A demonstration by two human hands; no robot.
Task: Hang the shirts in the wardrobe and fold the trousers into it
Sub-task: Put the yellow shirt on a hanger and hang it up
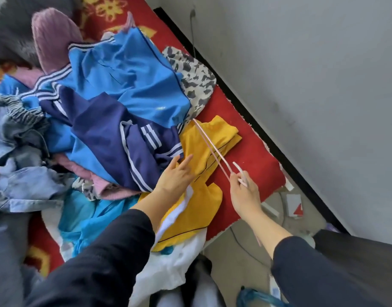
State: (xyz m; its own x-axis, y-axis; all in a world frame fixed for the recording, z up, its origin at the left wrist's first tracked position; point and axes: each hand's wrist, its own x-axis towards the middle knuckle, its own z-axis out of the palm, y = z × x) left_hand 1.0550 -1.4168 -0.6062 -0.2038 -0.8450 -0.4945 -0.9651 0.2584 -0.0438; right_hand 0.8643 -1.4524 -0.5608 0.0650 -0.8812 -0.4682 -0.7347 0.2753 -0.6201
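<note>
Hands first: the right hand (243, 191) pinches the hook end of a thin pink hanger (213, 147), while the left hand (175, 173) reaches forward with its fingers straight and holding nothing, its tips at the hem of a navy striped top (102, 129). The hanger's far end disappears under a bright blue jacket (128, 78), so it looks to be only partly threaded, or caught beneath the cloth.

The step in hand appears to be getting a top onto the hanger. The next move likely calls for the free hand to lift or spread the blue fabric so the hanger's arms can find the shoulders. A yellow garment (199, 202) lies beneath both wrists, and crumpled denim (24, 185) sits at the left of the heap.

All of it is piled on a red bedcover (252, 156). Its right edge runs close along a grey wall (301, 85), with only a narrow strip of cluttered floor (235, 244) at the near corner. Room to swing a hanging garment is tight on that side. The wardrobe is out of view.
</note>
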